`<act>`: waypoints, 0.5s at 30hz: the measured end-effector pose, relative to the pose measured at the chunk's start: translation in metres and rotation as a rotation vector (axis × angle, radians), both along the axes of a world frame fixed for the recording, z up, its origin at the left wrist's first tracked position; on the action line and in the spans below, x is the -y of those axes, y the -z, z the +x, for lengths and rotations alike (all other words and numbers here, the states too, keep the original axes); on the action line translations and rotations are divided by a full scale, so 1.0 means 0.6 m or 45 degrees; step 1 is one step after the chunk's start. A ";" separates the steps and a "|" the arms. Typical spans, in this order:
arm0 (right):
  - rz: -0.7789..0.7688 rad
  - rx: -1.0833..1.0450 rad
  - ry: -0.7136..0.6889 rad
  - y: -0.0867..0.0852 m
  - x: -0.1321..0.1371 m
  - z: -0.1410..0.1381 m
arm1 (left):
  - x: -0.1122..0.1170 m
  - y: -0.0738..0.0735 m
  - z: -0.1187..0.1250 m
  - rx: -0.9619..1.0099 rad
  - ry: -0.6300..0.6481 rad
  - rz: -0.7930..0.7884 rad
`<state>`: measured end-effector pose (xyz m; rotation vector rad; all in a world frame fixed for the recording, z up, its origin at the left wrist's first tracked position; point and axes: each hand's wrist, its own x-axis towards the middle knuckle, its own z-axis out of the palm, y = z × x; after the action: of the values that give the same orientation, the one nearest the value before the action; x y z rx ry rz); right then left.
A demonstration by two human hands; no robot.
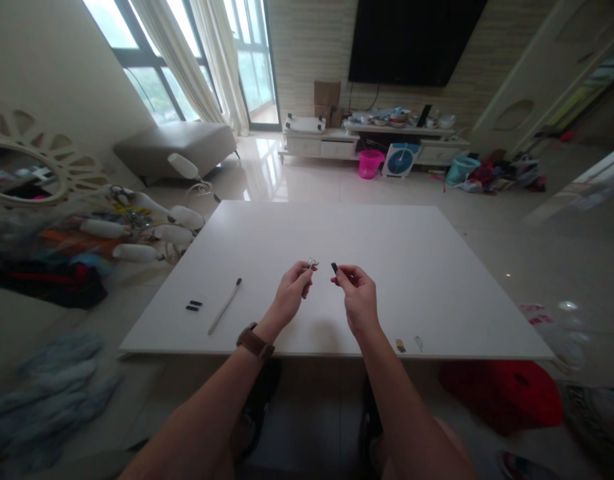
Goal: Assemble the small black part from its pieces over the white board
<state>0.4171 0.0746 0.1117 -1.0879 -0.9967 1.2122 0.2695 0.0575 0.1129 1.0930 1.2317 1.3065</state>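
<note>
Both my hands are raised over the middle of a white table (411,280). My left hand (293,293), with a brown watch on its wrist, pinches a small shiny metal piece (313,263) at its fingertips. My right hand (357,293) pinches a small black piece (334,267). The two pieces are a few centimetres apart and do not touch. On the table to the left lie a thin grey stick (225,306) and two small black pieces (193,306). Two tiny bits (409,345) sit near the front edge on the right.
A white-bulbed lamp fixture (151,230) and clutter stand left of the table. A red object (501,393) lies on the floor at the right. Beyond are a grey bench (177,143), a pink bin (369,163) and a TV cabinet (377,137).
</note>
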 end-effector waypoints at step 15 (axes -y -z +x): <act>-0.135 -0.202 0.053 0.012 -0.005 -0.006 | -0.004 0.019 0.001 0.294 0.256 -0.130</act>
<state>0.4135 0.0775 0.1045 -1.0709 -0.7925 1.3078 0.2699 0.0598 0.1013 0.9383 0.9800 1.1670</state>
